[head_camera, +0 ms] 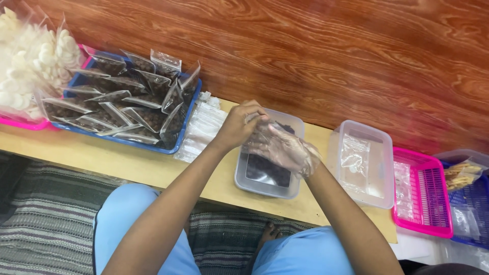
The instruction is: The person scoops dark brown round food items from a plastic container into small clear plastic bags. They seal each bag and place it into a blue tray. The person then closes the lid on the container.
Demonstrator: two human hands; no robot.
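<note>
Clear plastic everywhere: the right hand (285,150) wears a thin see-through glove, and both hands meet directly over a grey-rimmed clear tub (265,186) w/ dark brown round bits in it. The left hand (238,124), bare, has fingers curled & pinched at the glove's fingertip end, approx. where a small clear bag would be. Can't tell if it grips a bag or just the glove film. The right hand looks loosely cupped, fingers pointing up-left toward the left hand; whether it holds any of the dark bits can't be told.

Key relation: the tub sits right below the hands, centre of the light wood bench (91,153), its long axis running away from the person, slightly tilted to the right. Both hands are equally near; the right hand lies over the tub's far half, the left hand at its far-left corner.

Around it: just left of the tub, a stack of flat empty clear bags (201,130). Further left, a blue tray (178,145) packed w/ filled bags of the same dark stuff, standing on edge. Beyond that, a pink tray (20,123) w/ bags of white pieces. Right of the tub, apart from it, a second clear tub (361,163) holding empty bags, then a pink basket (423,198), then a blue basket (473,203) w/ a bag of pale yellow sticks.
</note>
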